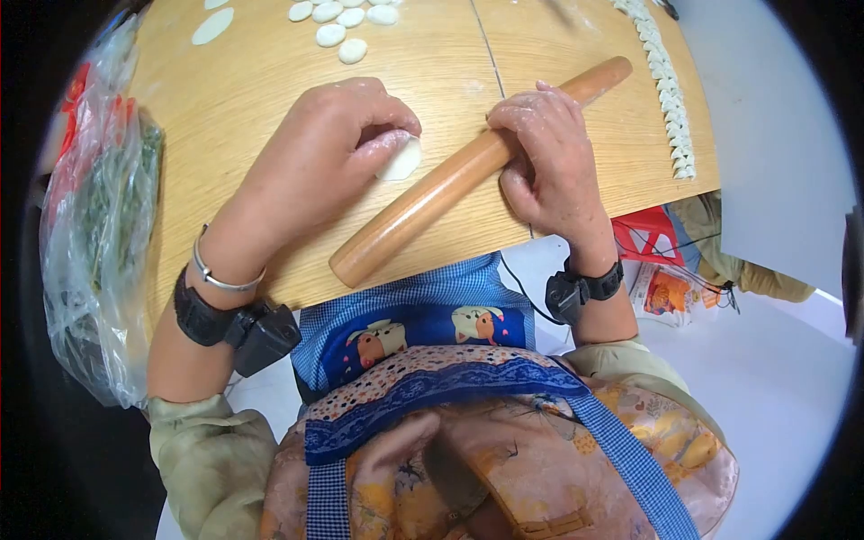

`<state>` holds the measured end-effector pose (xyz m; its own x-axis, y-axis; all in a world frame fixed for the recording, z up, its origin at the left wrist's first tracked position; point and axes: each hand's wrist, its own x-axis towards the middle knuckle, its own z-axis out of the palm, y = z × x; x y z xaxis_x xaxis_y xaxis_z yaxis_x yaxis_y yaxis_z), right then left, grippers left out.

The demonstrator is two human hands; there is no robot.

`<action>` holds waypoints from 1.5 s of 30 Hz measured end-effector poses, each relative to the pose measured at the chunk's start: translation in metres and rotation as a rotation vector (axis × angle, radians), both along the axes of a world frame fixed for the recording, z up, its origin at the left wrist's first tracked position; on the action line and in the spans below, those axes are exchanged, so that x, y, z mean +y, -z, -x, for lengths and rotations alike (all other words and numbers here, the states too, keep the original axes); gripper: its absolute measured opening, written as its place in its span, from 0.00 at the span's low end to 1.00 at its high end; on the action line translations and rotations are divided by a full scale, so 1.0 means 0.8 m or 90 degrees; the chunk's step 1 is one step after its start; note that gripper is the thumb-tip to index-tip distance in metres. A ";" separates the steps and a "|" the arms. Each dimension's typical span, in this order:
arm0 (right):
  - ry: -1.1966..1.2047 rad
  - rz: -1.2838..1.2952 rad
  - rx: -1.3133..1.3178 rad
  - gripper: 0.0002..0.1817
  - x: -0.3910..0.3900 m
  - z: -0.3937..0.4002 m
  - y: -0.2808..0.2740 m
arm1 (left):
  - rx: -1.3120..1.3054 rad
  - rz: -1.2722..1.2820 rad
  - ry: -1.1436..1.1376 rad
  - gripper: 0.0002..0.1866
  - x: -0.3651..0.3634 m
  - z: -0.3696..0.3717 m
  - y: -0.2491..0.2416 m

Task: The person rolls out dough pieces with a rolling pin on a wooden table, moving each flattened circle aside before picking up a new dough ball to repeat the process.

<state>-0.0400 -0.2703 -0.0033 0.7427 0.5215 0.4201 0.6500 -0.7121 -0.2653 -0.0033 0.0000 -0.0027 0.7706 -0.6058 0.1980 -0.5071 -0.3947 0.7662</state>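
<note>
Jutting from the left grip is 1 dough disc.

A light wooden table extends above a whitish floor

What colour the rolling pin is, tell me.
The rolling pin is brown; see the head view.

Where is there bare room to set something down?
On the table, bare wood lies between the right hand and the pleated white row, and between the plastic bag and the left forearm. It is crowded around the left hand, rolling pin and flat dough piece, and at the dough rounds.
</note>
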 end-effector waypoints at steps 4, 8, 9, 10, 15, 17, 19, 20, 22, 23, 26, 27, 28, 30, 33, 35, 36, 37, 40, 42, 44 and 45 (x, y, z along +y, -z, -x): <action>-0.035 -0.012 -0.013 0.22 0.001 -0.001 -0.002 | -0.016 -0.005 -0.006 0.07 0.001 -0.001 -0.001; -0.105 -0.056 0.009 0.20 0.010 0.003 -0.003 | -0.004 0.016 0.001 0.08 0.002 -0.002 0.007; -0.108 -0.054 0.009 0.20 0.013 0.004 -0.004 | -0.004 0.018 -0.002 0.08 0.002 -0.002 0.002; -0.121 -0.043 0.022 0.20 0.016 0.005 -0.004 | 0.017 -0.003 -0.006 0.07 0.002 0.000 -0.005; -0.084 0.063 0.074 0.24 0.040 0.008 -0.020 | 0.039 -0.012 -0.016 0.08 0.005 -0.006 0.000; -0.073 0.104 0.022 0.29 0.044 0.004 -0.020 | -0.095 0.041 -0.013 0.08 0.007 -0.011 0.016; -0.076 0.121 0.022 0.28 0.046 0.000 -0.019 | -0.096 0.040 -0.018 0.09 0.009 -0.012 0.015; -0.077 0.136 0.024 0.28 0.047 -0.001 -0.018 | -0.096 0.036 -0.019 0.10 0.010 -0.012 0.014; -0.070 0.158 0.026 0.28 0.050 -0.007 -0.017 | 0.012 0.005 -0.024 0.11 0.011 -0.008 -0.001; -0.058 0.175 0.027 0.28 0.052 -0.009 -0.017 | 0.120 -0.030 -0.024 0.12 0.012 -0.006 -0.008; -0.049 0.179 0.019 0.28 0.058 -0.022 -0.016 | 0.126 -0.027 -0.024 0.14 0.015 -0.006 -0.011; -0.051 0.179 0.019 0.28 0.062 -0.027 -0.015 | 0.126 -0.026 -0.026 0.14 0.015 -0.008 -0.005; -0.037 0.182 0.004 0.29 0.065 -0.031 -0.013 | 0.060 -0.016 -0.021 0.14 0.016 -0.012 0.004; -0.023 0.184 -0.011 0.29 0.071 -0.041 -0.010 | -0.007 -0.006 -0.016 0.14 0.017 -0.017 0.011; -0.022 0.188 -0.024 0.30 0.075 -0.048 -0.007 | -0.005 0.011 -0.014 0.15 0.017 -0.018 0.010; -0.015 0.176 -0.010 0.31 0.074 -0.042 -0.008 | 0.008 -0.019 -0.028 0.13 0.016 -0.014 0.003; -0.015 0.176 -0.010 0.31 0.073 -0.036 -0.010 | 0.008 -0.019 -0.028 0.13 0.015 -0.012 0.000; -0.012 0.178 0.004 0.31 0.070 -0.027 -0.013 | 0.042 -0.016 -0.037 0.11 0.014 -0.008 -0.004; -0.003 0.178 0.041 0.32 0.059 0.001 -0.015 | 0.051 -0.018 -0.048 0.09 0.012 -0.008 0.001; 0.003 0.174 0.063 0.33 0.054 0.020 -0.012 | 0.028 -0.025 -0.049 0.08 0.012 -0.008 0.003; 0.024 0.159 0.072 0.34 0.049 0.038 -0.009 | 0.059 -0.013 -0.053 0.07 0.013 -0.009 0.003; 0.036 0.144 0.079 0.36 0.048 0.046 -0.005 | 0.058 -0.014 -0.051 0.07 0.012 -0.009 0.001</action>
<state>-0.0766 -0.2320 0.0010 0.8120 0.5478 0.2015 0.5798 -0.7968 -0.1702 0.0039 0.0099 -0.0037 0.8308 -0.5453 0.1115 -0.4016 -0.4486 0.7985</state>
